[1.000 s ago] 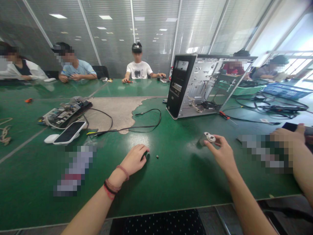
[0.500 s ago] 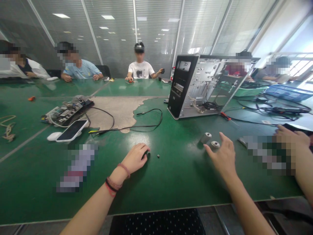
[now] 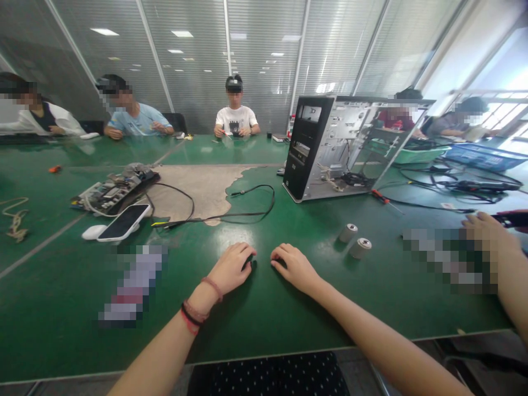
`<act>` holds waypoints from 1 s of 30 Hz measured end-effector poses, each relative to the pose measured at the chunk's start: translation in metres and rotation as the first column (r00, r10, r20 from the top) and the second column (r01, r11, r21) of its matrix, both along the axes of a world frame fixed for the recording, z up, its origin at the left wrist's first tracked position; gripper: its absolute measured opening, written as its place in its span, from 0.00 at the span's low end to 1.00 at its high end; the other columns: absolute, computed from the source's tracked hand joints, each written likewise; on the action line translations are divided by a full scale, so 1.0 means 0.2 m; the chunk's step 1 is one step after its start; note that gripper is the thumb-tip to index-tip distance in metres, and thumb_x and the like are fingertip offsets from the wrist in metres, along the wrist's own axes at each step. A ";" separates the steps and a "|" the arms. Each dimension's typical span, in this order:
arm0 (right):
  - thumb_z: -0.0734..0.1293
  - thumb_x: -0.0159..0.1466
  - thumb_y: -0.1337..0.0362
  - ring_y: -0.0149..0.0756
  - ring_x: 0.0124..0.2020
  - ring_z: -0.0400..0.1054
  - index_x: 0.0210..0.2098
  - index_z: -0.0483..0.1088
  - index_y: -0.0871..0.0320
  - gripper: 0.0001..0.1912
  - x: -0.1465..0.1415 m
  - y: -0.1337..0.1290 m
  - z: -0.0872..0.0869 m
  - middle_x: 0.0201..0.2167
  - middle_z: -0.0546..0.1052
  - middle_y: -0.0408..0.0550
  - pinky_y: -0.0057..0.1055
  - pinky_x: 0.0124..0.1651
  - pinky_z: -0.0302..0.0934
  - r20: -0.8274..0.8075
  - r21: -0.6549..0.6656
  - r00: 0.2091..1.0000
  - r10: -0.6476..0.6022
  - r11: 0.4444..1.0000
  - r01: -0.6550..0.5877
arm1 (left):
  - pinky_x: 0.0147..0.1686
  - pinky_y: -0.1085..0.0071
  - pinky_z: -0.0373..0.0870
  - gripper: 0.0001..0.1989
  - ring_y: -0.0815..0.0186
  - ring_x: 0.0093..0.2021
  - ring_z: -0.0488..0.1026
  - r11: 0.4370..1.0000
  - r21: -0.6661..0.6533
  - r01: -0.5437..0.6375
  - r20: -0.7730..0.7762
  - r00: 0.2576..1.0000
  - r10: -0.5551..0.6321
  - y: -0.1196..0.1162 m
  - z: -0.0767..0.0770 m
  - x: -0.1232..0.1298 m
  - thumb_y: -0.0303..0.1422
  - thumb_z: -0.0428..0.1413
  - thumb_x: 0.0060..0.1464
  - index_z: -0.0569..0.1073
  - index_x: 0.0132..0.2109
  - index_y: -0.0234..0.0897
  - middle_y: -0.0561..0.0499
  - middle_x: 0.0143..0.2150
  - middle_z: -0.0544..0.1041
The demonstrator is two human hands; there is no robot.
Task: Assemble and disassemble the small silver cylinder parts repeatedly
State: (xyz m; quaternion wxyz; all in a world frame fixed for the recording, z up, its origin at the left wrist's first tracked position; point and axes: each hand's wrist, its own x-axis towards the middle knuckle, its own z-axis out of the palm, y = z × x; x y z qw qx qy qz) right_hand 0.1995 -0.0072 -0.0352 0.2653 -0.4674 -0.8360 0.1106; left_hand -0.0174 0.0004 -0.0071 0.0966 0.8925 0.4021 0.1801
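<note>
Okay so from where I'm standing, the only thing this person's hands are really on is a small dark part (image 3: 249, 264), and it's tiny. It's mostly hidden under the tips of the left hand (image 3: 232, 269), so I can't make out its shape. It sits right at the inner edge of that hand, on the green bench mat (image 3: 61, 308).

The left fingers (image 3: 242, 254) are together and curled down over it, but I can't tell if they're actually pinching it. The right hand (image 3: 294, 268) lies just beside the left, its fingers (image 3: 279, 254) also close together and curled onto the mat, and I can't tell if there's anything under them.

Off to the right sit two short metal cylinders (image 3: 348, 232) (image 3: 360, 248), near each other, with an open PC tower case (image 3: 308, 147) and a red-handled screwdriver (image 3: 380, 196) farther back. Another person's hand (image 3: 487, 234) rests at the right edge.
</note>
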 end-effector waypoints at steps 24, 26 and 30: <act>0.59 0.59 0.53 0.40 0.30 0.68 0.36 0.72 0.57 0.17 0.98 -0.10 0.04 0.34 0.74 0.50 0.37 0.36 0.60 -0.112 0.067 0.708 -0.697 0.706 0.705 | 0.49 0.61 0.66 0.12 0.59 0.45 0.68 1.000 -0.001 -0.023 -0.011 1.000 0.023 0.01 -0.01 -0.01 0.24 0.50 0.52 0.68 0.45 0.37 0.46 0.43 0.71; 0.59 0.58 0.52 0.40 0.31 0.68 0.35 0.73 0.57 0.18 0.98 -0.10 0.03 0.34 0.73 0.51 0.37 0.37 0.61 -0.102 0.073 0.709 -0.697 0.706 0.704 | 0.49 0.61 0.65 0.13 0.59 0.46 0.68 1.000 0.004 -0.019 -0.010 1.000 0.019 0.00 0.00 0.00 0.24 0.49 0.52 0.68 0.45 0.37 0.46 0.44 0.71; 0.59 0.58 0.50 0.43 0.34 0.68 0.35 0.72 0.57 0.19 1.00 -0.10 0.01 0.35 0.73 0.51 0.39 0.38 0.61 -0.076 0.081 0.697 -0.713 0.692 0.718 | 0.50 0.61 0.65 0.13 0.59 0.46 0.68 1.000 0.010 -0.012 0.000 1.000 0.012 0.00 0.01 0.00 0.24 0.49 0.53 0.67 0.46 0.37 0.46 0.45 0.72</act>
